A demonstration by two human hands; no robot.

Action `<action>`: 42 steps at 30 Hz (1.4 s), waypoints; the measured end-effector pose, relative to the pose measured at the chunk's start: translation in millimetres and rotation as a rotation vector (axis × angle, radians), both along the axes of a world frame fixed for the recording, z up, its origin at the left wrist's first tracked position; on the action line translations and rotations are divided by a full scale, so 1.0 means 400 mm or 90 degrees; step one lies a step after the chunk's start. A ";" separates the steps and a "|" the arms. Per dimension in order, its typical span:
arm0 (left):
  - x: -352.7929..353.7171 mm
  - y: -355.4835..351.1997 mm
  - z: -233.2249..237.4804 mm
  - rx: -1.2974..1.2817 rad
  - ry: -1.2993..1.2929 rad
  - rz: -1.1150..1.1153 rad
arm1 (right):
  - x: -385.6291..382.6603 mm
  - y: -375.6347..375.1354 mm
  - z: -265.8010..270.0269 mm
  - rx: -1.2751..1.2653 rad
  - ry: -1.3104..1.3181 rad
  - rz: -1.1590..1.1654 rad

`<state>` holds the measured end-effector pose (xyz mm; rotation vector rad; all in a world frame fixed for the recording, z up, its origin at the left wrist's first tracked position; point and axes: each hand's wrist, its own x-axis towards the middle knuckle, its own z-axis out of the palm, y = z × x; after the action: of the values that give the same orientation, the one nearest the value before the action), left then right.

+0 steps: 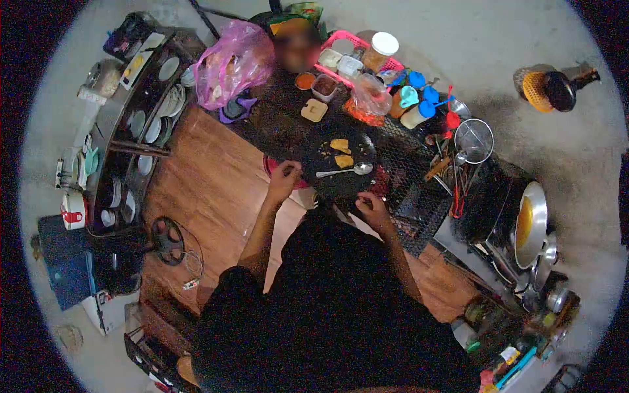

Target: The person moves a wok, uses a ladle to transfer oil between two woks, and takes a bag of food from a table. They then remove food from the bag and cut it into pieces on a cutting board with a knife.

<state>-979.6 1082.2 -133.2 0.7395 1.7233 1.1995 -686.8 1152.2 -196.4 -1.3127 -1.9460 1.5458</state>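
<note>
A dark plate or board [324, 147] lies on the dark table in front of me. Two yellow food pieces [341, 152] rest on it, one behind the other, with crumbs around them. A metal spoon [345, 171] lies across its near part, bowl to the right. My left hand [285, 179] is at the table edge, left of the spoon handle, fingers curled together; what they hold, if anything, is too small to tell. At the near right of the spoon is my right hand [373, 211], its fingers bent and partly apart, with nothing visible in it.
Behind the plate stand small containers [324, 87], a pink basket [342, 39] and capped bottles [419, 114]. A pink plastic bag [234, 62] sits at the back left. Right are a strainer [474, 141] and a pan [538, 226]; left, a dish shelf [124, 147].
</note>
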 end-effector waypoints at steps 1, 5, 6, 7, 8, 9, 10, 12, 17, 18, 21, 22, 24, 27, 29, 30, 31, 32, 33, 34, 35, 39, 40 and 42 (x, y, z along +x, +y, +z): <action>0.011 -0.010 -0.006 -0.026 -0.001 0.003 | -0.005 -0.004 0.003 -0.002 0.024 0.024; 0.063 -0.102 -0.043 -0.036 -0.059 -0.054 | -0.024 0.010 0.023 -0.138 0.044 0.069; 0.095 -0.132 0.050 -0.092 -0.078 -0.060 | -0.032 0.002 0.025 -0.156 0.060 0.055; 0.098 -0.192 -0.066 -0.025 -0.099 -0.053 | -0.050 -0.005 0.021 -0.176 0.079 0.036; 0.104 -0.254 -0.109 -0.039 -0.074 -0.030 | -0.059 0.007 -0.006 -0.168 0.037 0.080; 0.101 -0.298 -0.126 -0.054 -0.053 -0.009 | -0.071 0.011 -0.017 -0.174 0.047 0.087; 0.083 -0.324 -0.121 -0.061 -0.047 -0.003 | -0.082 0.009 -0.024 -0.174 0.087 0.113; 0.065 -0.390 -0.115 -0.174 -0.024 0.028 | -0.114 -0.011 0.035 -0.114 0.036 0.150; -0.011 -0.372 -0.036 -0.139 -0.066 0.142 | -0.180 -0.055 0.082 -0.183 0.115 0.142; -0.024 -0.355 -0.022 -0.122 -0.065 0.148 | -0.192 -0.062 0.082 -0.231 0.110 0.129; -0.086 -0.343 -0.020 -0.063 -0.038 0.140 | -0.224 -0.083 0.037 -0.277 0.108 0.103; -0.112 -0.349 -0.026 -0.058 -0.003 0.105 | -0.242 -0.088 0.043 -0.292 0.123 0.099; -0.167 -0.366 -0.054 -0.008 0.028 0.092 | -0.288 -0.091 0.056 -0.337 0.097 0.071; -0.270 -0.420 -0.032 -0.038 -0.026 0.086 | -0.384 -0.093 -0.025 -0.270 0.179 0.074; -0.373 -0.463 -0.012 -0.097 0.040 0.039 | -0.493 -0.126 -0.041 -0.297 0.245 0.017; -0.424 -0.493 -0.030 -0.097 0.029 0.051 | -0.549 -0.141 -0.041 -0.270 0.190 -0.015; -0.467 -0.520 -0.055 -0.093 0.015 0.071 | -0.594 -0.148 -0.034 -0.239 0.131 -0.037; -0.531 -0.547 -0.119 -0.083 0.148 0.050 | -0.649 -0.139 -0.021 -0.226 0.131 -0.034; -0.590 -0.558 -0.146 -0.080 0.146 0.053 | -0.690 -0.159 -0.010 -0.231 0.135 0.003; -0.651 -0.568 -0.161 -0.111 0.187 0.081 | -0.728 -0.190 0.000 -0.240 0.144 0.034; -0.692 -0.548 -0.098 -0.144 0.230 0.102 | -0.765 -0.219 0.022 -0.252 0.155 0.057; -0.833 -0.476 -0.028 0.009 0.234 0.031 | -0.791 -0.235 -0.034 -0.264 0.212 0.135; -0.865 -0.460 -0.077 -0.018 0.172 0.038 | -0.795 -0.225 0.052 -0.248 0.123 0.107; -0.887 -0.401 -0.151 0.014 0.194 0.058 | -0.769 -0.190 0.040 -0.204 0.100 0.062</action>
<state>-1334.2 921.9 -193.7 0.9023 2.0131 1.2172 -994.5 1076.2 -180.4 -1.1819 -1.7410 2.0088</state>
